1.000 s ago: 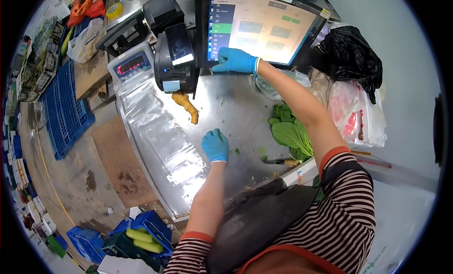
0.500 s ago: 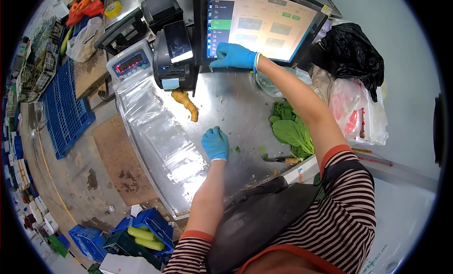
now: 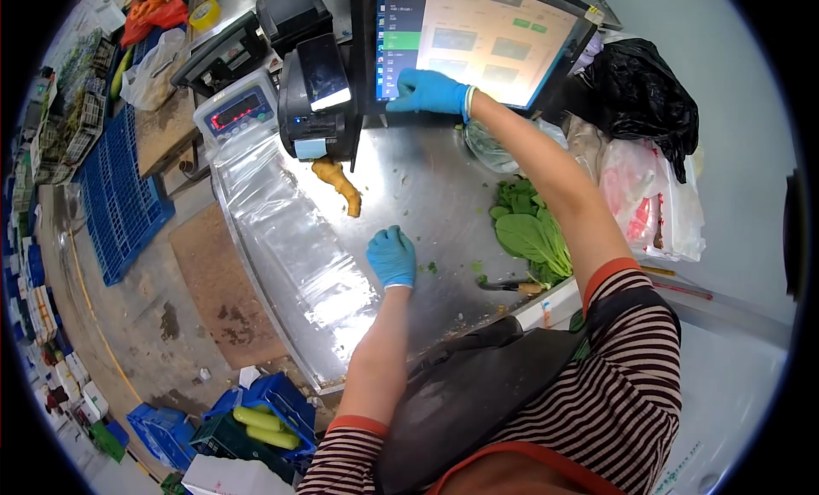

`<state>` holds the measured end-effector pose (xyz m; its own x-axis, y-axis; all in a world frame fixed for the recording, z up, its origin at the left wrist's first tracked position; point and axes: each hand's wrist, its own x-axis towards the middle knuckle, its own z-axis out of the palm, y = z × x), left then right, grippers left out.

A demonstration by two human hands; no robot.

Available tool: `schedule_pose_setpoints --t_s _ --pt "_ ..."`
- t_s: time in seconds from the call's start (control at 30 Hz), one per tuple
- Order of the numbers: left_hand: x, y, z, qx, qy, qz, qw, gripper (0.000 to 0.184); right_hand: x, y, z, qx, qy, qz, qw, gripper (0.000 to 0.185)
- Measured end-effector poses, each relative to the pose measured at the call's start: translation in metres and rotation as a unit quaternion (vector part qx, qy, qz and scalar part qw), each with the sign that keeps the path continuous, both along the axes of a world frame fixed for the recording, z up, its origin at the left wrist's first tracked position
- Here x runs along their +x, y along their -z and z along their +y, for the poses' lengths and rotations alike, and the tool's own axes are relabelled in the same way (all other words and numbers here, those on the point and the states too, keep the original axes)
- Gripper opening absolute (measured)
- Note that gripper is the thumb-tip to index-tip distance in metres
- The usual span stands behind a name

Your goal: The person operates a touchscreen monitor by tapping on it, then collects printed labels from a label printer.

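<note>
My right hand [image 3: 431, 92], in a blue glove, is at the lower left of a lit touch screen [image 3: 465, 34]. Its fingers are curled, with one fingertip pointing down at the screen's edge. My left hand [image 3: 392, 256], also blue-gloved, rests on the steel counter [image 3: 426, 179] with its fingers curled in; nothing shows in it. Just beyond the left hand lies a knobbly brown ginger root [image 3: 337, 186]. To the right, under my right forearm, are leafy greens [image 3: 525, 231]. A knife with a wooden handle [image 3: 529, 288] lies near them.
A digital scale display [image 3: 235, 111] and a black printer [image 3: 316, 103] stand left of the screen. Clear plastic film [image 3: 281, 214] covers the counter's left side. A black plastic bag [image 3: 640, 94] sits at the right. Below left is a blue crate [image 3: 286, 397] with pale green gourds [image 3: 260, 418].
My right hand has shifted slightly up and right along the screen's lower edge. The left hand stays curled on the counter. The whole view has moved a little.
</note>
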<state>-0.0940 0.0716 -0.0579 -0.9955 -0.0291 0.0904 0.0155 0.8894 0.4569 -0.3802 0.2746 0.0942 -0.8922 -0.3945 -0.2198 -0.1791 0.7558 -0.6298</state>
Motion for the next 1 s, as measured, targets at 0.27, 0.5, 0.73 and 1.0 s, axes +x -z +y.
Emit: schedule_pose_setpoints --t_s 0.27,0.5,0.73,1.0 --pt "-0.001 0.0 0.001 0.0 0.003 0.003 1.0 0.013 -0.014 -0.041 0.01 -0.027 0.028 0.059 0.998 0.049" --pt "0.0 -0.001 0.001 -0.01 0.004 0.008 1.0 0.013 0.006 -0.045 0.003 -0.031 0.018 0.04 0.999 0.049" --pt "0.0 0.001 0.001 -0.011 0.005 0.006 1.0 0.013 0.026 -0.018 -0.009 -0.009 -0.029 -0.015 0.999 0.057" --pt "0.0 0.002 0.0 -0.008 0.002 0.001 1.0 0.014 0.004 0.0 -0.007 0.005 -0.007 -0.027 1.0 0.058"
